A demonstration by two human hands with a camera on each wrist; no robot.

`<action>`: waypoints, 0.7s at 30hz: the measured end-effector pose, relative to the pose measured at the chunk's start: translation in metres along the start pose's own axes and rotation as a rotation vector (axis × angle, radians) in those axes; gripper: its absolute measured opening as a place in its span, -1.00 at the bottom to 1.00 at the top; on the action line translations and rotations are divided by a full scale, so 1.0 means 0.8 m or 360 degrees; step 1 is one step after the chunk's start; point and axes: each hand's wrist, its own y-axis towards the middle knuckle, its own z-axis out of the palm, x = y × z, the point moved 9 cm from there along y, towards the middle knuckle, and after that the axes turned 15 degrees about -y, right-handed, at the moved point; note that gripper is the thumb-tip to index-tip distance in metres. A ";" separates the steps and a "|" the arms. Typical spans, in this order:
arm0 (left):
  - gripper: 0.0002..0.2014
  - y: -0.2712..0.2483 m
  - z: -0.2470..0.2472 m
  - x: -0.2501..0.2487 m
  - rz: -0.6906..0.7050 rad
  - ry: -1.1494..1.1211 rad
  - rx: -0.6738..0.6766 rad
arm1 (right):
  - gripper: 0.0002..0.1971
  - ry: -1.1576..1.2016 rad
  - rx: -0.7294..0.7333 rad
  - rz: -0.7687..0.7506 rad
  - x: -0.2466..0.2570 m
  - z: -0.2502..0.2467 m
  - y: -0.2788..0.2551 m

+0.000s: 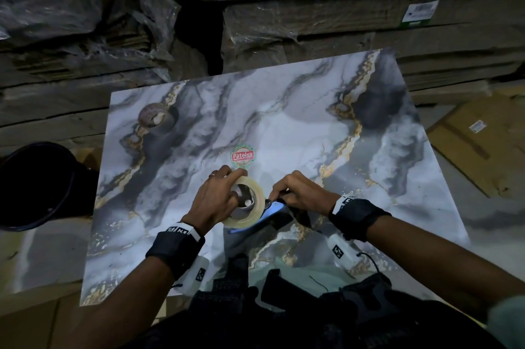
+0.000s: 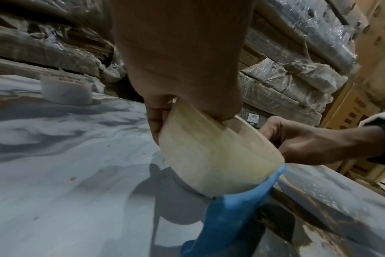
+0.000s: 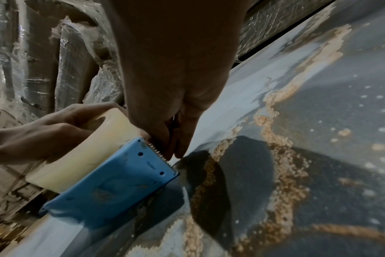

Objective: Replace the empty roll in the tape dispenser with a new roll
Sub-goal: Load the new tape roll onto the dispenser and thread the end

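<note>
A blue tape dispenser (image 1: pixel 274 210) (image 2: pixel 226 217) (image 3: pixel 117 187) lies on the marble-patterned tile (image 1: pixel 284 121). A full roll of clear tape (image 1: pixel 250 222) (image 2: pixel 220 156) (image 3: pixel 81 156) sits in it. My left hand (image 1: pixel 224 192) (image 2: pixel 165 111) (image 3: pixel 44 135) grips this roll, with fingers over its rim and in its core. My right hand (image 1: pixel 274 195) (image 3: pixel 174 147) (image 2: pixel 308 144) pinches at the dispenser's toothed front edge. I cannot tell whether a tape end lies between those fingertips. The empty roll (image 1: pixel 154 118) (image 2: pixel 66 92) stands at the tile's far left.
A round red sticker (image 1: pixel 242 156) is on the tile just beyond my hands. A black bucket (image 1: pixel 37 183) stands off the tile's left edge. Plastic-wrapped cardboard stacks (image 1: pixel 312 16) wall off the back. A flat cardboard box (image 1: pixel 483 144) lies to the right.
</note>
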 end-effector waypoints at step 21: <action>-0.44 0.004 0.005 0.008 0.0015 -0.0013 0.0024 | -0.48 0.0219 0.0372 -0.0009 0.021 0.013 -0.030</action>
